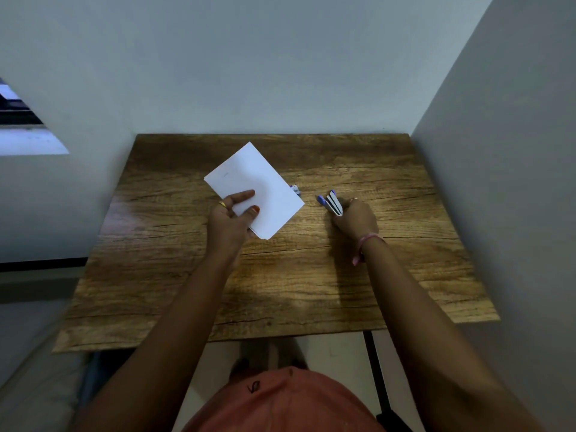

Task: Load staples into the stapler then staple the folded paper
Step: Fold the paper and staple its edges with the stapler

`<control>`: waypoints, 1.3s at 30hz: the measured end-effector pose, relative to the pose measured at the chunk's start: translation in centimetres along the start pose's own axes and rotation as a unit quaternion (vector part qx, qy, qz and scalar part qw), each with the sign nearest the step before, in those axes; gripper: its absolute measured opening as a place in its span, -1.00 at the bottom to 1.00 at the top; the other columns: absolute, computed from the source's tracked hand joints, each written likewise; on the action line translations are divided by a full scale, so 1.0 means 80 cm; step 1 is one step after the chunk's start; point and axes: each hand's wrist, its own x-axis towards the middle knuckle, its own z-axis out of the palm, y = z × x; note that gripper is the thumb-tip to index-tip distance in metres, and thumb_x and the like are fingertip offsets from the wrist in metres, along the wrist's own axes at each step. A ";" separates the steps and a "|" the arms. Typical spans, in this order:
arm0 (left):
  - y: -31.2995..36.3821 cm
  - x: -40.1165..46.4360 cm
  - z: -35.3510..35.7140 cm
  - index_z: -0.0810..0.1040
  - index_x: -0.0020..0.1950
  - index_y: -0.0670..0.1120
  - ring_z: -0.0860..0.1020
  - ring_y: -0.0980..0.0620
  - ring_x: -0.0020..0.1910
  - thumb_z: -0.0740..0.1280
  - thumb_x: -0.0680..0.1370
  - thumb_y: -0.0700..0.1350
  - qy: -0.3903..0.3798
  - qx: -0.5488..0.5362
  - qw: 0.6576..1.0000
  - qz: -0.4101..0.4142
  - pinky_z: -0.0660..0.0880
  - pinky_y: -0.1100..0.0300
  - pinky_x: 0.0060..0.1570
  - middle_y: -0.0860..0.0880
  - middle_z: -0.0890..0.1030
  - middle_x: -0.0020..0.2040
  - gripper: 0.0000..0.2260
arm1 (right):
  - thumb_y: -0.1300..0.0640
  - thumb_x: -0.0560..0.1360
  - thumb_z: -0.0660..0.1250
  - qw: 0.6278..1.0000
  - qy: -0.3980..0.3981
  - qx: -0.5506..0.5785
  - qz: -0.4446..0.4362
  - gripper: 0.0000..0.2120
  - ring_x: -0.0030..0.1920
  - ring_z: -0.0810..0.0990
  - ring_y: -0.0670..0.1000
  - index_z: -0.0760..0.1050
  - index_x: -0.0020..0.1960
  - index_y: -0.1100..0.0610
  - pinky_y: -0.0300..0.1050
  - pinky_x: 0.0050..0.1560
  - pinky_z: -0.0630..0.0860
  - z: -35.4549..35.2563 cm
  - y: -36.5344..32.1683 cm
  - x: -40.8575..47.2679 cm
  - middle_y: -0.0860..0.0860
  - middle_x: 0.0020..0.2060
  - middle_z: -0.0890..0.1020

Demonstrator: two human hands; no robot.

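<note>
Wood-grain brown laminate formed the rectangular table top (280, 291), over which both bare forearms reached from the near edge. The left hand (232, 218) pinched the near corner of the folded white paper sheet (255, 188), thumb on top and fingers beneath, the sheet tilted above the table centre; the right hand (353, 218), with a pink band at the wrist, gripped the small blue-and-white stapler (330, 202), its jaws parted, to the paper's right and apart from it. A small blue-and-white object (295, 189) lay just beyond the paper's right edge, too small to identify.
</note>
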 end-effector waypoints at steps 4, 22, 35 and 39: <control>-0.005 -0.002 0.000 0.59 0.13 -0.02 0.50 0.06 0.15 0.38 0.49 -0.31 0.015 -0.010 1.000 -0.014 0.61 0.12 -0.16 0.05 0.49 0.23 -0.72 | -0.04 0.43 0.38 0.999 -0.040 0.015 -0.008 -0.76 -0.08 0.61 0.12 0.63 -0.02 0.11 -0.12 -0.14 0.42 -0.007 0.014 -0.014 0.13 -0.10 0.68; -0.004 -0.002 0.005 0.61 0.06 0.01 0.53 0.05 0.15 0.40 0.48 -0.29 -0.004 -0.047 0.999 -0.023 0.60 0.21 -0.30 0.00 0.53 0.22 -0.75 | -0.01 0.30 0.51 0.998 0.000 0.051 -0.035 -0.75 -0.32 0.48 -0.05 0.45 -0.30 0.04 -0.15 -0.34 0.33 -0.001 0.008 -0.043 0.03 -0.25 0.57; 0.003 -0.004 0.030 0.62 0.09 -0.02 0.54 0.03 0.17 0.45 0.44 -0.29 -0.021 -0.075 0.997 -0.020 0.63 0.10 -0.13 0.02 0.55 0.19 -0.72 | 0.42 0.44 0.36 0.856 -0.155 0.492 -0.030 -0.71 -0.02 0.67 0.13 0.50 0.13 0.24 -0.14 -0.17 0.65 -0.012 0.008 -0.083 0.13 -0.01 0.67; 0.012 -0.004 0.037 0.61 0.12 0.01 0.54 0.09 0.11 0.50 0.39 -0.26 -0.044 -0.036 0.998 0.020 0.63 0.12 -0.16 0.08 0.53 0.16 -0.66 | 0.45 0.41 0.37 0.856 -0.134 0.492 -0.088 -0.63 -0.17 0.65 -0.15 0.50 0.19 0.23 -0.33 -0.31 0.55 -0.022 -0.007 -0.094 -0.01 -0.08 0.67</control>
